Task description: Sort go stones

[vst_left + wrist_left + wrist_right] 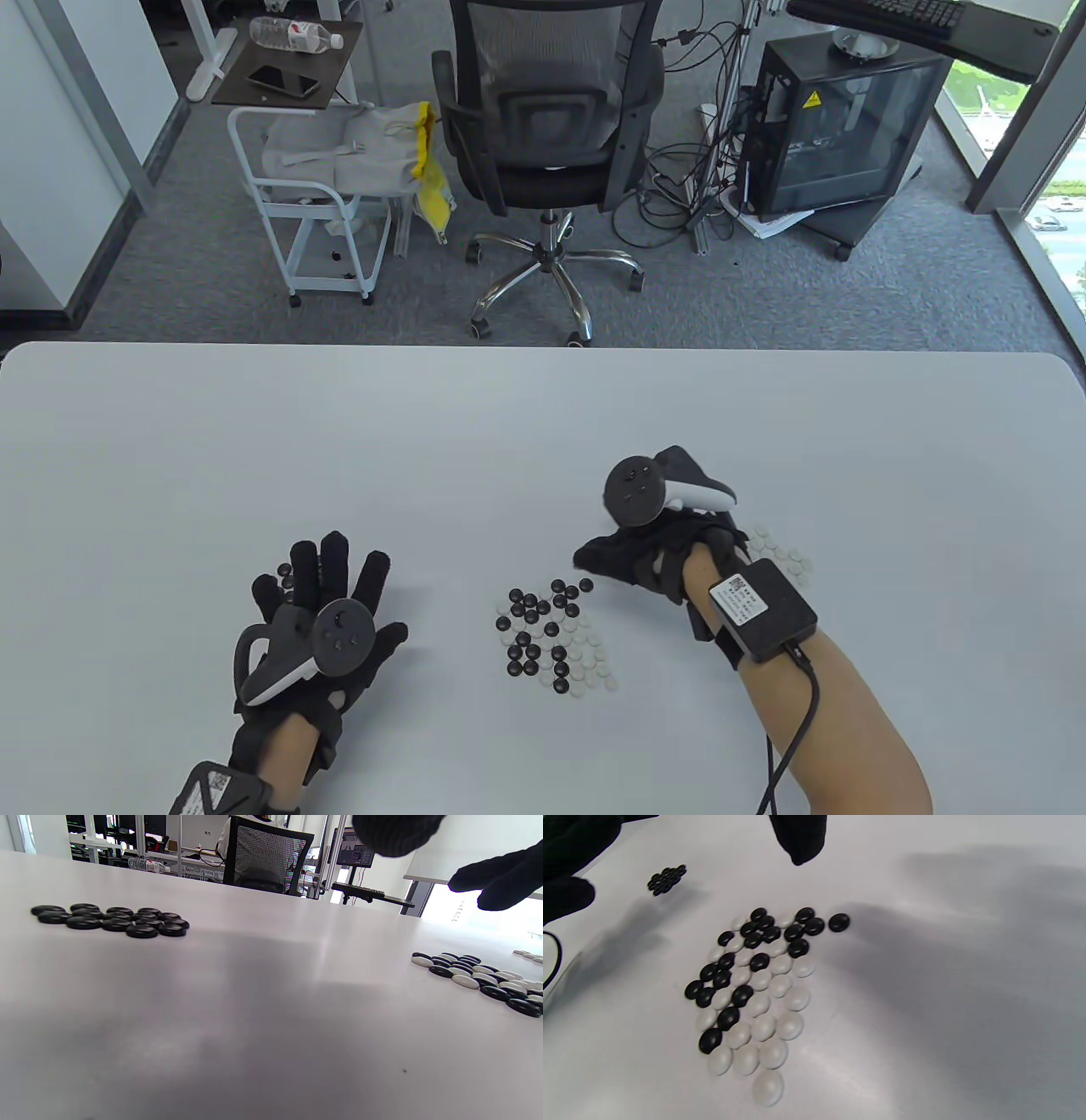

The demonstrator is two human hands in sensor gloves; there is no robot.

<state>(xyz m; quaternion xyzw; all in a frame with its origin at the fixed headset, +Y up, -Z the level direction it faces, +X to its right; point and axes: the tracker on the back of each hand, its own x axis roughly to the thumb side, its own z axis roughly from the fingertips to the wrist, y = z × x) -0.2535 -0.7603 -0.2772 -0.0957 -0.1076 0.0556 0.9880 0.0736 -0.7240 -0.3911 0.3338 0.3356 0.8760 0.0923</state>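
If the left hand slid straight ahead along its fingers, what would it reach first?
Probably the small cluster of black stones at the left hand's fingertips; beyond that, bare table. Height is unclear.

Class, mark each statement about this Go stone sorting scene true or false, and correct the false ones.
1. The mixed pile lies between the two hands. True.
2. A group of black stones only lies apart from the mixed pile. True.
3. The left hand pinches a white stone. False: its fingers are spread straight and hold nothing.
4. The white stones sit to the left of the left hand. False: they lie by the right hand.
5. The stones lie in bowls. False: they lie on the bare table.
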